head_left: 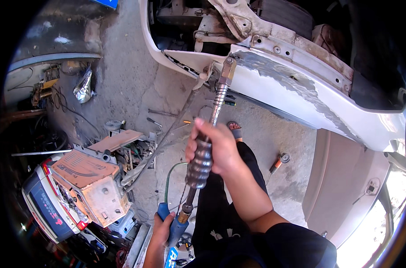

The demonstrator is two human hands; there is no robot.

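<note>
A slide hammer dent puller point(216, 105) stretches from my body to the white car panel point(274, 96). Its brass-coloured head point(227, 71) meets the panel's upper edge, at the left end of a grey, scraped patch point(297, 78); whether it is fixed there I cannot tell. My right hand point(218, 149) is wrapped round the ribbed steel sliding weight point(198, 167), a little blurred. At the tool's near end, my left hand point(160, 228) grips the blue handle point(176, 230). A green cable point(168, 183) runs by that handle.
A grey clamp on a thick cable or strap point(205, 78) hangs at the panel edge, left of the tool's head. An orange angle grinder point(280, 163) lies on the concrete floor at right. A worn box-shaped machine point(93, 187), scrap and hand tools are at left.
</note>
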